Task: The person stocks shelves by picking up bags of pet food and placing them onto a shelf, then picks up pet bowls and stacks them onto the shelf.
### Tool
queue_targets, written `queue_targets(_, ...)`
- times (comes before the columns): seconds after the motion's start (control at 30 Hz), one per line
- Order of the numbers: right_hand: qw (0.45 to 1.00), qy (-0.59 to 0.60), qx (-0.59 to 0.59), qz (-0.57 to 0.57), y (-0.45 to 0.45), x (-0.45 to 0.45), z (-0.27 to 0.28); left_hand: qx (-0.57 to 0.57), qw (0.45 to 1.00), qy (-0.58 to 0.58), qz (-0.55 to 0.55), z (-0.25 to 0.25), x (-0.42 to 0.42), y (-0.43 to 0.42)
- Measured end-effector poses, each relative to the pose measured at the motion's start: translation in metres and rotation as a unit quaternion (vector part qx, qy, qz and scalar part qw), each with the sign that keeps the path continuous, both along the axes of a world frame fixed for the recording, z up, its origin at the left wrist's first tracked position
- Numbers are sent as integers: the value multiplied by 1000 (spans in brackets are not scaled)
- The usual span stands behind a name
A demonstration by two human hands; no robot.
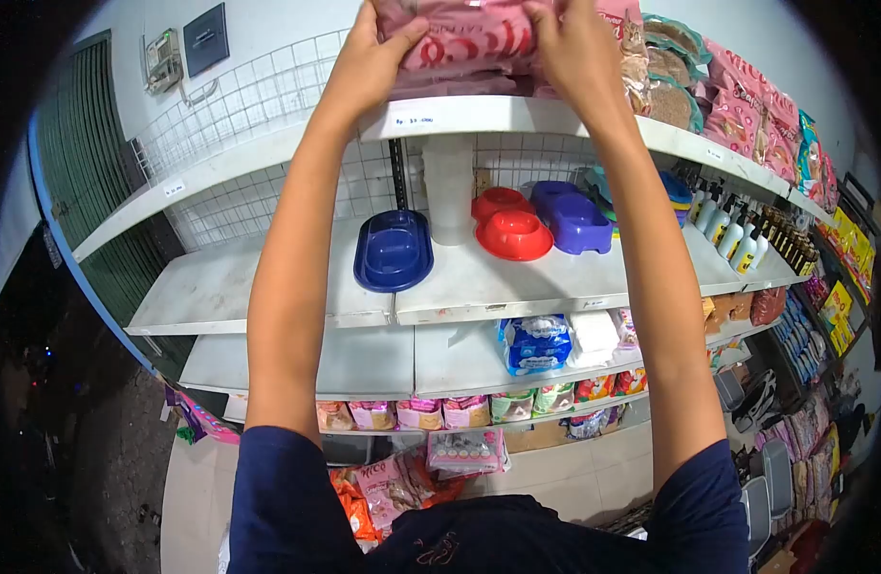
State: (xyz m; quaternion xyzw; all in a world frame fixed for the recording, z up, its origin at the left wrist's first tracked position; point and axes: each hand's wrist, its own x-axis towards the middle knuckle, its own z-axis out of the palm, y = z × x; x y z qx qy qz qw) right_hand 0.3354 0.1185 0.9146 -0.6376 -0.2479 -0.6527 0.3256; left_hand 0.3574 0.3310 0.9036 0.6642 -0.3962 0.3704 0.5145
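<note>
A pink bag of cat food lies at the front of the top shelf, with its printed side facing me. My left hand grips its left end, thumb across the front. On the right end my right hand holds the same bag, its fingers partly out of sight behind it. Under this bag, more pink packaging rests on the shelf. To the right of my right hand stand clear bags of brown kibble with teal edges and further pink bags.
The white top shelf has price labels along its edge. Below it sit a dark blue bowl, red bowls, purple bowls and pump bottles. Lower shelves hold blue packs and several small bags. Pink bags lie near the floor.
</note>
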Motion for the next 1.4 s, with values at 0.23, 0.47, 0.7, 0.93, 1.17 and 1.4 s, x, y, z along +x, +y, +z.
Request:
queue_targets(0.23,978,91,-159,-96,-10,40,-22,99,972,212,-2,-2,4,13)
queue_targets(0.47,972,100,-181,-112,-18,32,-23,89,974,203,54,-7,-6,8)
queue_targets(0.7,958,-91,-150,-228,-11,36,-40,-13,980,-79,180,-20,4,20)
queue_targets(0.93,988,-38,-108,-100,7,-11,-80,-90,991,-66,73,-99,-91,15)
queue_targets(1.17,995,29,-90,-35,-18,6,-170,-49,995,17,81,-189,-109,25)
queue_targets(1.4,742,442,10,503,29,-40,-360,-286,901,300,125,-368,-176,39)
